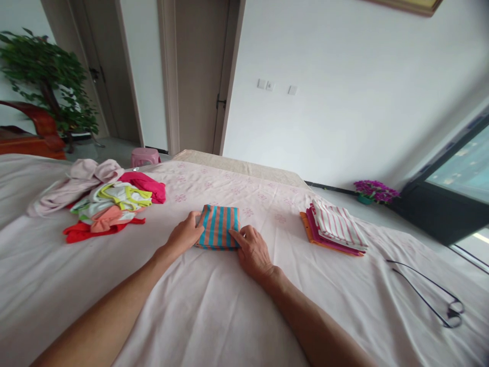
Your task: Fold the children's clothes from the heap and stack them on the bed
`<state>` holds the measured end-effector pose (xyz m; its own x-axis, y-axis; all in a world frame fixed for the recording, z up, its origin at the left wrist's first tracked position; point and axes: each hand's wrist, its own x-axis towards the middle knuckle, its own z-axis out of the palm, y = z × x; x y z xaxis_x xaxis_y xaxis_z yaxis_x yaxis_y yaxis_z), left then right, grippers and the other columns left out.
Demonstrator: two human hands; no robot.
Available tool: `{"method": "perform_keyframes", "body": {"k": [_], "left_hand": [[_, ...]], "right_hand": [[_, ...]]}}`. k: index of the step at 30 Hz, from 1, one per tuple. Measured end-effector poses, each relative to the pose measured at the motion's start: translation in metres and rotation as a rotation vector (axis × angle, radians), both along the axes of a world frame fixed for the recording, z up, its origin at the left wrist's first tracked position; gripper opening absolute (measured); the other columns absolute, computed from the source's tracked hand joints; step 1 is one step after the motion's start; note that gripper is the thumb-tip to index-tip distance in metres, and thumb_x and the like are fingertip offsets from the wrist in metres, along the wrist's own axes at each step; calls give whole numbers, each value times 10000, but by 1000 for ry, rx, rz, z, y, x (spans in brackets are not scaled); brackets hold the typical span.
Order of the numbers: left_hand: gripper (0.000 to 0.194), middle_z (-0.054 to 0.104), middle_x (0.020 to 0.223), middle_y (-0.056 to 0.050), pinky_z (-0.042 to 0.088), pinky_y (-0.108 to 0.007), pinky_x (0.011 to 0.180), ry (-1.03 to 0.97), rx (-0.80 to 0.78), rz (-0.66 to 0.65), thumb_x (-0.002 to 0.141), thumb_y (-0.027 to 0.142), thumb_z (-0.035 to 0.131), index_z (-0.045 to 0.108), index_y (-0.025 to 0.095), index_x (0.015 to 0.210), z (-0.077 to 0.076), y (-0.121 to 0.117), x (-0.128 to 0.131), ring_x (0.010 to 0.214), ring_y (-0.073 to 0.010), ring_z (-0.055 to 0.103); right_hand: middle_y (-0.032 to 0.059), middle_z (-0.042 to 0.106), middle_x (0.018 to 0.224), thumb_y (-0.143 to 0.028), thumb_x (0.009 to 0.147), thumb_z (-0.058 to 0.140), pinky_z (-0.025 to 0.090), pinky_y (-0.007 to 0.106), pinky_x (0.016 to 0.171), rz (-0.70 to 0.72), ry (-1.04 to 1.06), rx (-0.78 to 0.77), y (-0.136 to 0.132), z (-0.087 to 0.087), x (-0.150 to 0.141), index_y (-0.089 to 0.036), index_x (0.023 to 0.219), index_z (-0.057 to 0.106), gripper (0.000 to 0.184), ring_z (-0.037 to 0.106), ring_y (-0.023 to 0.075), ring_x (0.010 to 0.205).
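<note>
A folded cloth garment [219,227] with blue and orange-brown stripes lies flat on the pale flowered sheet [214,316]. My left hand [187,232] grips its left edge, thumb on top and the other fingers partly hidden. At the right edge, my right hand [254,250] pinches the cloth near its lower corner, with the index finger resting on top. To the right sits a stack of folded clothes, a white one with red stripes [336,221] uppermost over magenta and orange ones. A loose heap of clothes [110,199] in pink, white, yellow and red lies to the left.
Eyeglasses [431,295] rest on the sheet at the right. Beyond the far edge are a pink stool [145,155] and purple flowers [376,191] in a pot. A wooden chair [34,130] and a leafy plant [46,76] stand at the far left.
</note>
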<state>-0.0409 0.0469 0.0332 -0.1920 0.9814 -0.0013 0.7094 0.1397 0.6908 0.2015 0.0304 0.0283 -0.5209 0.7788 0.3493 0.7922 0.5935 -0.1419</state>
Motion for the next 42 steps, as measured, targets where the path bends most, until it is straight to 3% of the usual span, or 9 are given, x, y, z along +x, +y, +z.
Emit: {"method": "perform_keyframes", "body": {"k": [3, 7, 11, 15, 19, 24, 33, 38, 42], "left_hand": [[496, 737, 976, -119, 470, -362, 738, 203, -69, 2, 865, 326, 426, 458, 211, 1347, 5, -2, 3, 928, -320, 702], [477, 720, 1108, -141, 486, -403, 792, 316, -92, -19, 882, 324, 408, 460, 217, 1343, 10, -7, 5, 1007, -336, 687], [442, 657, 1239, -182, 460, -451, 931, 519, 190, -18, 910, 269, 390, 507, 142, 1317, 22, -11, 13, 1105, -328, 636], [422, 640, 1301, -136, 349, -412, 1112, 502, 447, -133, 973, 257, 298, 559, 152, 1289, 26, -1, 37, 1231, -252, 562], [466, 526, 1448, -179, 283, -421, 1165, 496, 406, -210, 984, 273, 299, 522, 101, 1355, 5, 18, 54, 1375, -267, 444], [531, 399, 1549, -180, 306, -510, 1134, 603, 223, -130, 985, 370, 333, 447, 130, 1444, -28, 31, 42, 1406, -336, 394], [609, 415, 1539, -176, 276, -538, 1143, 678, 202, -124, 988, 504, 280, 391, 195, 1501, -40, 19, 23, 1422, -333, 375], [590, 446, 1531, -125, 253, -512, 1177, 454, 294, -188, 956, 496, 377, 438, 206, 1466, -53, 13, -10, 1431, -300, 372], [562, 573, 1419, -122, 384, -414, 1132, 202, 341, -101, 978, 446, 265, 503, 161, 1400, -54, 10, -33, 1346, -231, 499]], "right_hand": [[90, 556, 1125, -75, 772, 494, 430, 357, 865, 21, 4, -9, -1, 1, 1, -286, 1362, 574, 632, 497, 223, 977], [72, 582, 1097, -96, 714, 531, 417, 363, 853, 66, 44, -32, -5, 5, 7, -297, 1304, 630, 631, 508, 226, 959], [67, 620, 1131, -141, 809, 503, 434, 372, 918, 75, 222, -40, 2, 13, 14, -252, 1242, 661, 474, 544, 222, 1006], [116, 541, 1397, -186, 980, 324, 354, 407, 1097, 41, 270, 35, 23, 25, 1, -178, 1390, 525, 457, 456, 232, 1299], [120, 382, 1557, -305, 1029, 314, 246, 458, 1178, -21, 172, -26, 41, 25, -26, -153, 1491, 395, 493, 281, 245, 1460], [108, 328, 1587, -402, 1034, 337, 228, 455, 1192, -74, -11, -162, 49, 3, -38, -157, 1517, 362, 542, 247, 244, 1481], [35, 304, 1600, -457, 1037, 286, 225, 434, 1201, -58, -48, -96, 51, -12, -22, -252, 1542, 328, 546, 223, 219, 1491], [21, 245, 1621, -481, 1047, 231, 218, 432, 1205, 0, 33, -160, 53, -23, 3, -260, 1563, 255, 562, 210, 187, 1494], [75, 385, 1560, -509, 1043, 102, 260, 393, 1198, -17, 223, -257, 61, -16, 21, -180, 1515, 379, 639, 306, 173, 1459]]}}
